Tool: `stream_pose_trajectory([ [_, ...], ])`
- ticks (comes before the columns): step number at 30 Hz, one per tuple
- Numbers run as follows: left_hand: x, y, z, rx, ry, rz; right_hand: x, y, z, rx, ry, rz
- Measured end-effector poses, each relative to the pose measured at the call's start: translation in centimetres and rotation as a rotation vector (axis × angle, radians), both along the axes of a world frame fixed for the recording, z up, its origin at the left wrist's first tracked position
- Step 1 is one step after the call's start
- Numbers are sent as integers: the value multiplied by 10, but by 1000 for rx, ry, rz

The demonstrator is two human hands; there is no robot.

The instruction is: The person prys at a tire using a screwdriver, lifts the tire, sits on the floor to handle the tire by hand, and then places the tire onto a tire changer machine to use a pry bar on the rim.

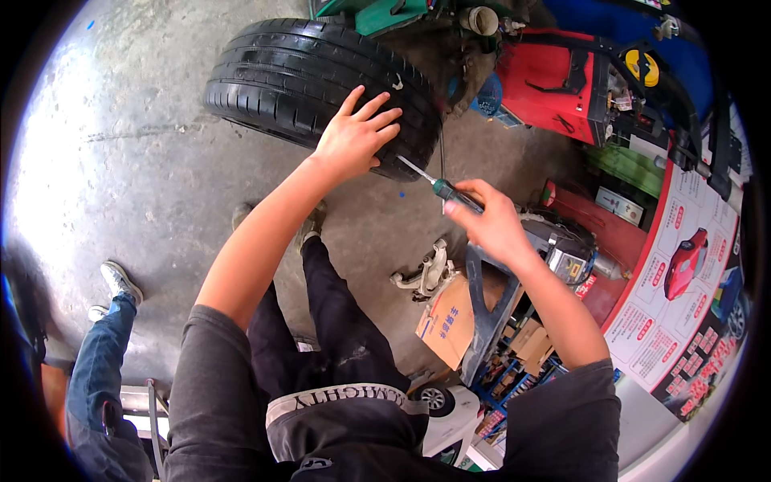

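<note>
A black car tyre (pixel 281 76) stands upright on the concrete floor in front of me, its tread turned toward me. My left hand (pixel 353 138) lies on the tread near the tyre's right part, fingers spread. In my right hand (pixel 491 221) is a screwdriver (pixel 444 189) with a dark green and black handle, the fingers wrapped round it. Its metal shaft points up and left, and the tip is at the tyre's lower right tread, close to my left hand. Whether the tip touches the rubber I cannot tell. A small pale patch (pixel 397 82) shows on the tread above my left fingers.
A red machine (pixel 554 84) stands at the back right, beside green metal parts (pixel 393 14) behind the tyre. Metal car parts (pixel 434 269) and a cardboard box (pixel 444 321) lie to the right. A poster board (pixel 675 281) leans at far right. Another person's jeans-clad leg (pixel 104 345) is at left.
</note>
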State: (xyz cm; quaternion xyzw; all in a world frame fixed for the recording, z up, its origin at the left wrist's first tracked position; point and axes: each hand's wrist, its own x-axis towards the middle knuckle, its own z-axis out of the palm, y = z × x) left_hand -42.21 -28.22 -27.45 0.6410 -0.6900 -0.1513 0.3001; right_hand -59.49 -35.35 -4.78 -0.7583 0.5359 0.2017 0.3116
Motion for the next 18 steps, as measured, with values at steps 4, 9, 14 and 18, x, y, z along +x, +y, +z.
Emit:
stream_pose_trajectory([
  [4,0,0,1,-4,10,-2,3,2,2,-331,8,705],
  [9,0,1,4,38,14,-7,1,-9,0,287,-53,-407],
  [14,-1,1,4,12,26,10,-7,-9,-6,-360,-105,794],
  [18,-2,-1,3,38,39,3,-13,-10,-8,367,-60,-527],
])
